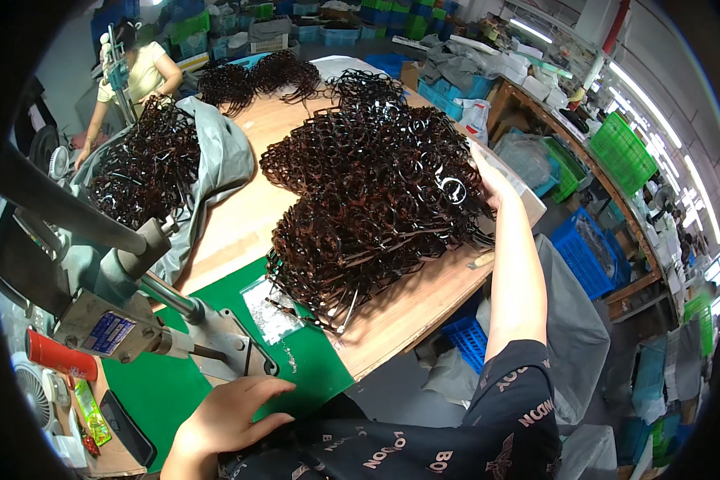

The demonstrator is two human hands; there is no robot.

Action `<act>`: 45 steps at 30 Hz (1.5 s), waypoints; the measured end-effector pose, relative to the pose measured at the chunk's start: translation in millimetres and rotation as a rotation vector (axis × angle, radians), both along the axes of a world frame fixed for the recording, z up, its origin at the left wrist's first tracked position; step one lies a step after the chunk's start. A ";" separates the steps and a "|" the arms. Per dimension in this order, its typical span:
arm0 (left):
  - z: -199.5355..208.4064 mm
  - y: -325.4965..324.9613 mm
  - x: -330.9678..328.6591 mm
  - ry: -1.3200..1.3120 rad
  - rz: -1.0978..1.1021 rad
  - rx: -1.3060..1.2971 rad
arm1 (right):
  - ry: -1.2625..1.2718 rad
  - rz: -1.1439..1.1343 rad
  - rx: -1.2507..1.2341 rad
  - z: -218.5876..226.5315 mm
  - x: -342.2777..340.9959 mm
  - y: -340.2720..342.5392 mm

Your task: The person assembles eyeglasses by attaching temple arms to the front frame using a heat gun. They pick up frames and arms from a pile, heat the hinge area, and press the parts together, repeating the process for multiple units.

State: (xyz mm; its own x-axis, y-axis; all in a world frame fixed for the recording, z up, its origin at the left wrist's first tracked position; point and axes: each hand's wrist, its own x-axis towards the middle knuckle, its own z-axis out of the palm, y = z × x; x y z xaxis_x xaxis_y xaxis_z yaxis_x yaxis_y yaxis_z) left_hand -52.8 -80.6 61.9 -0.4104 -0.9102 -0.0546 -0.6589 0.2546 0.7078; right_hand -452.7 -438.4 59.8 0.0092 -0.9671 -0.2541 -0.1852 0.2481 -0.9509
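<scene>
A large tangled heap of dark brown, glossy eyeglass frames covers the middle of the wooden table. My right hand reaches along the heap's right side, fingers stretched out against its edge and partly hidden. My left hand hovers over the near edge of the green mat, thumb and fingers apart, with nothing in it. Just beyond it stands a metal bench press with its base plate on the mat. A small clear plastic bag lies between press and heap, tiny bits scattered near it.
At the far left, a grey sack holds more frames; a person works behind it. Smaller frame heaps lie at the back. A red cylinder, phone and small fan sit left. Blue crates stand right.
</scene>
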 end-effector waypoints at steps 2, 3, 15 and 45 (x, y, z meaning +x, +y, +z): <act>6.0 -12.2 -9.5 -0.002 -0.068 -0.036 | 0.066 0.040 -0.022 2.0 0.8 -0.4; 9.8 -21.2 -16.8 0.007 -0.121 -0.063 | 0.150 0.060 0.002 -9.7 -28.8 -22.0; 8.2 -156.1 -141.8 0.023 -0.135 -0.720 | 0.108 0.140 0.058 4.8 -2.9 0.3; -5.3 -207.5 -167.5 -0.208 0.258 -0.565 | 0.121 0.120 0.060 11.4 6.6 6.3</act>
